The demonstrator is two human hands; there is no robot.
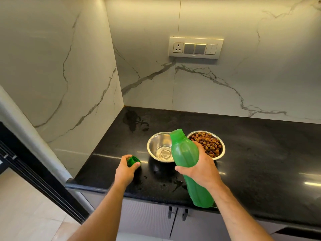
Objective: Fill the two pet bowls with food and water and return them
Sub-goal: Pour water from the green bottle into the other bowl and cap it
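Head view, right hand (201,168) tilting bottle (186,160), left hand (126,168) seemingly cap (133,161)

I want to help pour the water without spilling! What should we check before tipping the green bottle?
1. Cap off the bottle: ok, the cap is in the left hand.
2. Firm grip: ok, the right hand wraps the bottle's middle.
3. Bottle mouth over the left bowl: cannot tell, it looks near the rim.
4. Left bowl has room: ok, it looks nearly empty.
5. Food bowl filled: ok, full of kibble.
6. Counter dry: not ok, wet spots by the front edge.
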